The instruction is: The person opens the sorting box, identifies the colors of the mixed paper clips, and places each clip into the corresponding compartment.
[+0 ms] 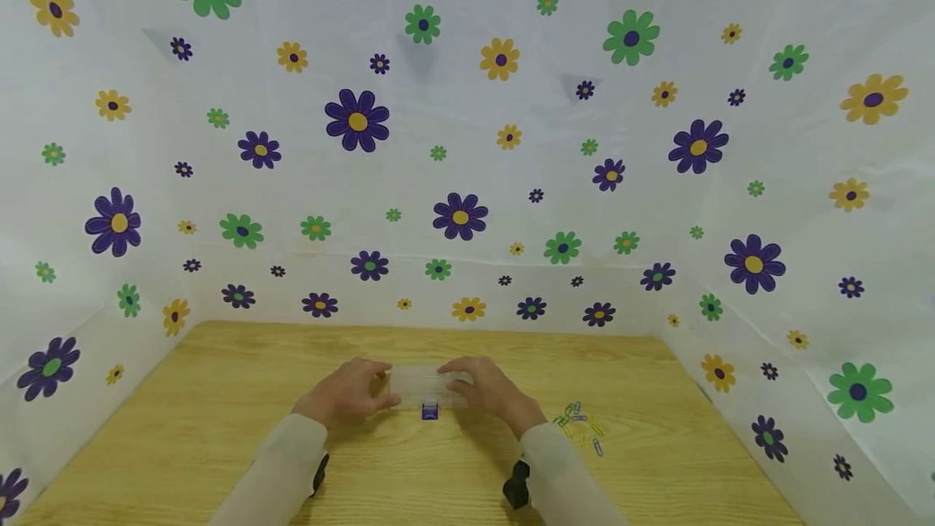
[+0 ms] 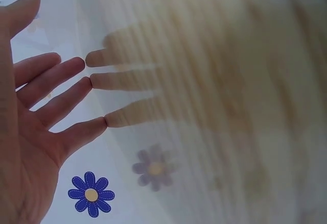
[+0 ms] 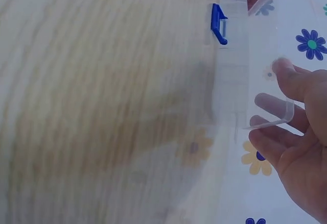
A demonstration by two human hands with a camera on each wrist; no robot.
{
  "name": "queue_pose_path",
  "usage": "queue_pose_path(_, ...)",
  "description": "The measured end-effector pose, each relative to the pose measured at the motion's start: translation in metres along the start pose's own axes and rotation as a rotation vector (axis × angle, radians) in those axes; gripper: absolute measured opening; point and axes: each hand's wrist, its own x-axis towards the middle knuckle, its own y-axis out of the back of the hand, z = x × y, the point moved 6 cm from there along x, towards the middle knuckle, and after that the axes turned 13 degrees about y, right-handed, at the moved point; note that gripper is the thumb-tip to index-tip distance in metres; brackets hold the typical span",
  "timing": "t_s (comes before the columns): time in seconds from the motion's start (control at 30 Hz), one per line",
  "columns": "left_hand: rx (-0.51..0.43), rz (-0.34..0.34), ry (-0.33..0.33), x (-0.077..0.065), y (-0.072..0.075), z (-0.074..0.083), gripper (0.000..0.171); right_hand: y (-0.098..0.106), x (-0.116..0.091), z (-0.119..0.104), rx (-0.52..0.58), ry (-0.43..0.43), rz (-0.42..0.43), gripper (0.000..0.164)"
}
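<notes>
A clear plastic box [image 1: 416, 386] with a blue latch [image 1: 429, 411] on its front stands on the table between both hands. My right hand [image 1: 485, 390] is at its right end. In the right wrist view, the transparent lid [image 3: 265, 40] stands raised from the box wall [image 3: 232, 76], and the right thumb and fingers grip its end, some fingers showing through the plastic. At the box's left end is my left hand [image 1: 354, 390], thumb near the front corner. In the left wrist view its fingers [image 2: 71, 99] are fairly straight, fingertips on the tabletop, thumb spread apart.
Several coloured paper clips [image 1: 577, 422] lie loose on the wooden table [image 1: 219, 428], right of the right wrist. White cloth walls [image 1: 467, 177] printed with flowers enclose the table at the back and sides. Black straps [image 1: 517, 485] sit around the sleeves.
</notes>
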Motion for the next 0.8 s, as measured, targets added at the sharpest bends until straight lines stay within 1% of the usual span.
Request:
queue_pose_path(0.07, 0.005, 0.013, 0.010, -0.001, 0.001, -0.001, 0.057, 0.004, 0.001, -0.001, 0.009, 0.002, 0.013, 0.029)
queue_pose_path(0.13, 0.009, 0.026, 0.026, -0.003, 0.002, -0.001, 0.063, 0.008, 0.003, -0.002, 0.007, 0.008, 0.027, 0.030)
queue_pose_path(0.27, 0.025, 0.045, 0.027, -0.005, 0.005, 0.000, 0.064, 0.015, 0.007, -0.002, 0.014, -0.001, 0.045, 0.030)
queue_pose_path(0.4, 0.049, 0.070, -0.012, -0.007, 0.008, 0.004, 0.063, 0.020, 0.008, 0.002, 0.041, -0.030, 0.076, 0.030)
queue_pose_path(0.47, 0.063, 0.080, -0.048, -0.008, 0.009, 0.007, 0.061, 0.022, 0.009, 0.005, 0.065, -0.044, 0.091, 0.030)
queue_pose_path(0.53, 0.069, 0.078, -0.079, -0.009, 0.009, 0.010, 0.060, 0.023, 0.009, 0.008, 0.081, -0.050, 0.111, 0.030)
queue_pose_path(0.6, 0.073, 0.073, -0.100, -0.009, 0.009, 0.012, 0.059, 0.025, 0.009, 0.010, 0.074, -0.056, 0.132, 0.028)
queue_pose_path(0.8, 0.075, 0.070, -0.089, -0.008, 0.006, 0.010, 0.057, 0.030, 0.017, 0.007, -0.015, -0.011, 0.204, 0.025)
